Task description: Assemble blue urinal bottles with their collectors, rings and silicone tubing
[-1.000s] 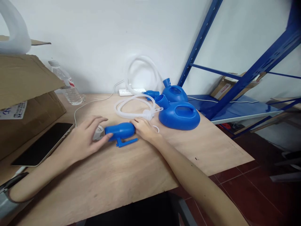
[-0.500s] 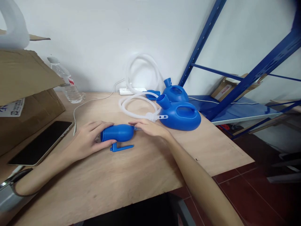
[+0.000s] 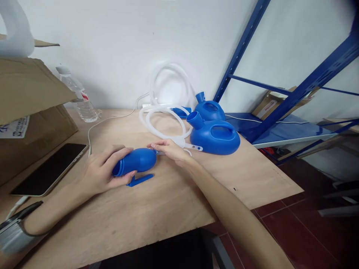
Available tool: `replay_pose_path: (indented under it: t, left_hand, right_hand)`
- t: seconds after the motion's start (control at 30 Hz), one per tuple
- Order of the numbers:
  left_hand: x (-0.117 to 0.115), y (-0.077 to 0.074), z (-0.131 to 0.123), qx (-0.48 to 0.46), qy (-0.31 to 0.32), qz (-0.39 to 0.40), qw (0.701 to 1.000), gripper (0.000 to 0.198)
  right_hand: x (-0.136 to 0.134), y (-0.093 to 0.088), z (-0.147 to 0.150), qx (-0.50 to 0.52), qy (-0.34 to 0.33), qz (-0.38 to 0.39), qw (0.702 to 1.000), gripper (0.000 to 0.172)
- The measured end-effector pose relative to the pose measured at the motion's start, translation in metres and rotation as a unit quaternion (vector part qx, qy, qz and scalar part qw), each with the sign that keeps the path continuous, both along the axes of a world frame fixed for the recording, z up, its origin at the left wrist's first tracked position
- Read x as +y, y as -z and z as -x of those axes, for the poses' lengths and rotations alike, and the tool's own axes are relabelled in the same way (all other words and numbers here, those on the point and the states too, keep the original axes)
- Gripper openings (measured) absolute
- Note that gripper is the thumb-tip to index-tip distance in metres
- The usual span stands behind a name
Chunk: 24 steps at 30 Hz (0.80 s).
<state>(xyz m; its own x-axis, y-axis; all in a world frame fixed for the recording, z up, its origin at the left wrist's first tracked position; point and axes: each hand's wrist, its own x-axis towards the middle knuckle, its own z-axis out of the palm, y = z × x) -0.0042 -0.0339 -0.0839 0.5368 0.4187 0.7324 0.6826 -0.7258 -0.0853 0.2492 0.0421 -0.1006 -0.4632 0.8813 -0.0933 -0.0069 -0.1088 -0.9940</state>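
Blue cup (image 3: 142, 160) on its side, on or just abv tabletop (image 3: 157, 216), can't tell. My L fingers (image 3: 119, 154) curl round its open end; R fingers (image 3: 162, 143) pinch clear tube (image 3: 160, 152) at cup's narrow tip. Phone (image 3: 50, 170) to L, 2 blue jugs (image 3: 214, 140) to R.

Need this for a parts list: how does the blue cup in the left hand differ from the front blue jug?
The blue cup is smaller than the front blue jug. The cup is held sideways by the left hand; the jug stands on the table, untouched. Both are blue with an open round mouth.
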Motion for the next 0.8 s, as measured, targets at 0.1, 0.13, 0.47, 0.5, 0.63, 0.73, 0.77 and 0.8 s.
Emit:
replay_pose_path:
  t: [0.1,0.13,0.47,0.5,0.63,0.73,0.77,0.8]
  left_hand:
    - [-0.002,0.001,0.001,0.01,-0.007,-0.04,0.999,0.046]
    - [-0.003,0.001,0.002,0.013,-0.015,-0.039,0.999,0.045]
    - [-0.013,0.01,0.013,0.031,0.01,-0.017,0.999,0.042]
    - [-0.013,0.009,0.013,0.032,-0.004,-0.023,0.999,0.041]
    - [-0.013,0.0,0.008,0.001,-0.073,-0.018,0.997,0.04]
    - [-0.011,-0.006,0.003,-0.033,-0.08,0.005,0.996,0.035]
    - [-0.011,-0.008,0.001,-0.043,-0.083,0.015,0.995,0.033]
    - [-0.011,-0.01,-0.001,-0.054,-0.088,0.025,0.994,0.031]
  right_hand:
    - [-0.003,-0.004,0.001,0.008,0.012,0.019,1.0,0.021]
    - [-0.003,-0.006,0.001,0.008,0.019,0.024,0.999,0.019]
    - [-0.008,-0.008,0.01,0.022,0.043,0.055,0.997,0.004]
    - [-0.008,-0.008,0.01,0.024,0.045,0.051,0.997,0.004]
    - [-0.007,-0.009,0.007,0.037,0.055,0.038,0.997,0.005]
    - [-0.007,-0.008,0.005,0.046,0.06,0.021,0.997,0.014]
    - [-0.007,-0.007,0.005,0.049,0.061,0.015,0.997,0.018]
    - [-0.006,-0.006,0.005,0.05,0.059,0.011,0.997,0.021]
